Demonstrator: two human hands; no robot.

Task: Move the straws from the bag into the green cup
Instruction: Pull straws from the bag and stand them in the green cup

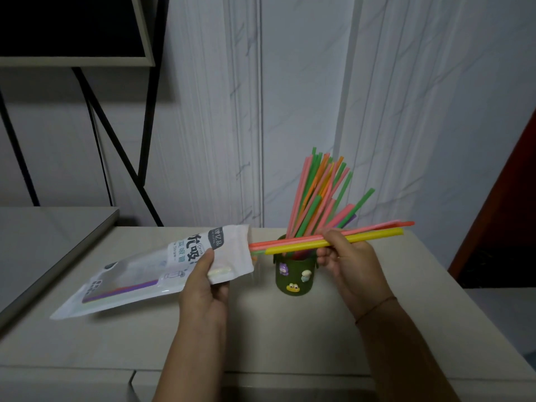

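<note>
My left hand (pixel 207 285) grips the white straw bag (pixel 139 274) near its open mouth and holds it tilted above the counter. A purple straw shows through the bag's clear window. My right hand (pixel 352 264) pinches a small bunch of straws (pixel 374 232), pink, orange and yellow, held level. Their left ends reach the bag's mouth, and the bunch passes just above the green cup (pixel 294 278). The cup stands on the counter between my hands, with small cartoon figures on its side. Several pink, green and orange straws (pixel 322 192) stand fanned out in it.
The pale counter top (pixel 261 338) runs to a wall with marble-look panels (pixel 290 97) behind the cup. A black metal frame (pixel 121 149) holding a dark framed panel stands at the back left. A lower grey surface (pixel 52 224) lies left, and a red-brown edge (pixel 504 198) is at the far right.
</note>
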